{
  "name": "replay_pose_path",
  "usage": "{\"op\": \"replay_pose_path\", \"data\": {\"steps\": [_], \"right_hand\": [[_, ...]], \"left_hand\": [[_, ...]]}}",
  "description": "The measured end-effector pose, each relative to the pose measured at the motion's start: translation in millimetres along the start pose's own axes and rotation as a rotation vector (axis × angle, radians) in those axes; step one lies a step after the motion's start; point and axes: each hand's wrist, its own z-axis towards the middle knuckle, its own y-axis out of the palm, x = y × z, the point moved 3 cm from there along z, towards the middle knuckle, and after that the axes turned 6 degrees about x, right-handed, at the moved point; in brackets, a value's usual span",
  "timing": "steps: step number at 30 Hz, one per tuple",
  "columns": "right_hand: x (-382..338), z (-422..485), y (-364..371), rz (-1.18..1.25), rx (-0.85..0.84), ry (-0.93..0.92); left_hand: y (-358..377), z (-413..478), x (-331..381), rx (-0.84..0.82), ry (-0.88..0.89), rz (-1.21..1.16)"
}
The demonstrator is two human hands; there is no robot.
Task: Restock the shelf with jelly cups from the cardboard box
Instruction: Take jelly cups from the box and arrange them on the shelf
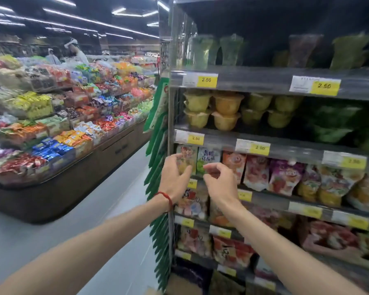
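Note:
Jelly cups (228, 105), yellow and orange, stand stacked two high on the second shelf (222, 136), with greenish cups (259, 109) to their right. One shelf lower, my left hand (174, 174) grips the leftmost jelly bag (186, 155) by its left edge, thumb in front. My right hand (219, 184) hovers beside it, fingers curled and apart just below a white-and-green bag (208, 159); nothing shows inside it. A brown cardboard corner (180, 284) shows at the foot of the shelf; its contents are hidden.
More coloured snack bags (283, 175) fill the lower shelves. Green packets (158, 145) hang down the shelf's end. A candy island (58, 124) stands across the grey aisle floor (119, 199). Two people (75, 51) stand far back.

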Motion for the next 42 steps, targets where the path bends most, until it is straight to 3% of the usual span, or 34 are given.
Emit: {"op": "replay_pose_path", "data": {"steps": [7, 13, 17, 23, 31, 38, 42], "right_hand": [[85.7, -77.0, 48.3, -0.085, -0.178, 0.198], [164.7, -127.1, 92.7, -0.145, -0.460, 0.335], [208.5, -146.2, 129.9, -0.172, -0.688, 0.366], [270.1, -161.2, 177.8, -0.216, -1.007, 0.443], [353.8, -202.1, 210.5, -0.393, -1.255, 0.516], [448.2, -233.9, 253.1, -0.526, -1.287, 0.549], [534.5, -255.1, 304.7, -0.574, -1.308, 0.532]], "left_hand": [[-4.6, -86.6, -111.1, -0.147, -0.241, 0.157], [-3.6, -158.8, -205.1, -0.222, -0.553, 0.186], [-5.1, -190.4, -258.8, -0.118, -0.754, 0.174], [12.4, -246.1, -315.2, 0.212, -1.086, 0.156], [59.8, -345.1, -371.5, 0.489, -1.364, 0.046], [95.5, -415.0, -441.3, 0.404, -1.504, -0.008], [137.1, -450.2, -510.1, 0.334, -1.510, 0.083]]}}
